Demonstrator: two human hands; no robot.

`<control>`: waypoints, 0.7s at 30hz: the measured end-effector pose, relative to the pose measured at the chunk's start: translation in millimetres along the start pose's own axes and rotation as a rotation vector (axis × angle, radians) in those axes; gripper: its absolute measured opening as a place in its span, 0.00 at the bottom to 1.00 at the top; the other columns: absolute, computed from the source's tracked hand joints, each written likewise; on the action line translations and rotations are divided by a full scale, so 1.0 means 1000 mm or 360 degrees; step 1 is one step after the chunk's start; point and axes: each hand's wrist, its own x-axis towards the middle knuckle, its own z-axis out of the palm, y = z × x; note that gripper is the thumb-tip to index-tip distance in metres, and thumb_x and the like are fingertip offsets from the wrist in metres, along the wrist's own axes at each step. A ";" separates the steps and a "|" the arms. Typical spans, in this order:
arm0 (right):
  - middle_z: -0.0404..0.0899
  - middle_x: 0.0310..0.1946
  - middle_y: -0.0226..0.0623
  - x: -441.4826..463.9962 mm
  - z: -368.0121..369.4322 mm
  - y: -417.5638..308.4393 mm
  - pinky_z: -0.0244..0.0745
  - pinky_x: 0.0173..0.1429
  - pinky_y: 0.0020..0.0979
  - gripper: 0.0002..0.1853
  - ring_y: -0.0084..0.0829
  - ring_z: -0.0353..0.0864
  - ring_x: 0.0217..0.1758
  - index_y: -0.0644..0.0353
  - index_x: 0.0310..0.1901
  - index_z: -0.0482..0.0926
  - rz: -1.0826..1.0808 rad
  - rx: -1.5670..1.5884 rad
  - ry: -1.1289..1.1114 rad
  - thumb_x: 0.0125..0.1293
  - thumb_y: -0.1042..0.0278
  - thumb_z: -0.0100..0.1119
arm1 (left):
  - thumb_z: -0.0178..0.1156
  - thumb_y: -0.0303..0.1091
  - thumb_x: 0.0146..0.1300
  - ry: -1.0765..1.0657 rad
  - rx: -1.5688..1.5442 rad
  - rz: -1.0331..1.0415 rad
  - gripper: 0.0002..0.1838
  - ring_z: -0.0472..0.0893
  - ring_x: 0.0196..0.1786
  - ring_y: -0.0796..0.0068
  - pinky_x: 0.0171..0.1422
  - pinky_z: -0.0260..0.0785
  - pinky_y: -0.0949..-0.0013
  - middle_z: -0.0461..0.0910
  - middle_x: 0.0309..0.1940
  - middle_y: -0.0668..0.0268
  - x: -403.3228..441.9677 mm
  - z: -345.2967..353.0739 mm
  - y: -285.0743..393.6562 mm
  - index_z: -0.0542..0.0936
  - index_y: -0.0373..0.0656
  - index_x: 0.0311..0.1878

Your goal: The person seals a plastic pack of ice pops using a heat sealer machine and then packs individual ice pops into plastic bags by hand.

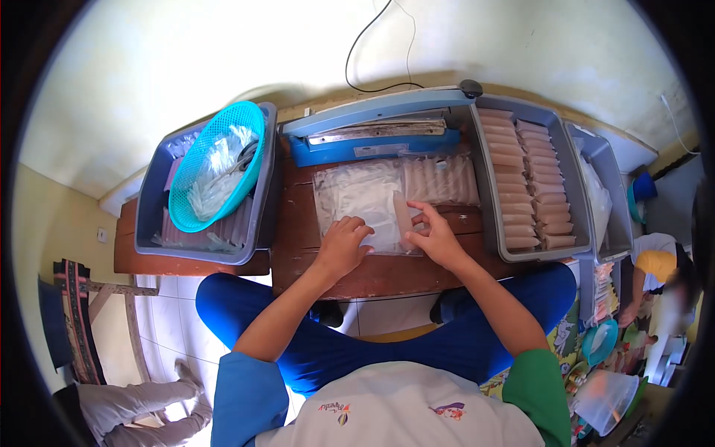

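Observation:
A clear plastic bag lies flat on the brown wooden table. My left hand rests at its lower left part, fingers bent and apart, with nothing visible in them. My right hand has its thumb and fingers at the side of a slim plastic tube filled with something pinkish, which lies over the bag's right part. Behind it is a clear pack of several similar filled tubes, side by side.
A blue sealer with a long arm stands at the back. The right grey bin holds stacked tubes; another bin adjoins it. At left, a turquoise basket with plastic bags and scissors sits on a grey bin. People are at both sides.

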 end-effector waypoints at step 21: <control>0.73 0.42 0.38 -0.011 -0.017 0.013 0.81 0.42 0.28 0.20 0.31 0.84 0.38 0.61 0.55 0.66 0.0054 0.0279 0.0134 0.62 0.82 0.54 | 0.64 0.28 0.57 0.0097 -0.0160 -0.0194 0.03 0.80 0.42 0.56 0.48 0.72 0.58 0.82 0.36 0.59 0.001 0.003 -0.020 0.83 0.40 0.34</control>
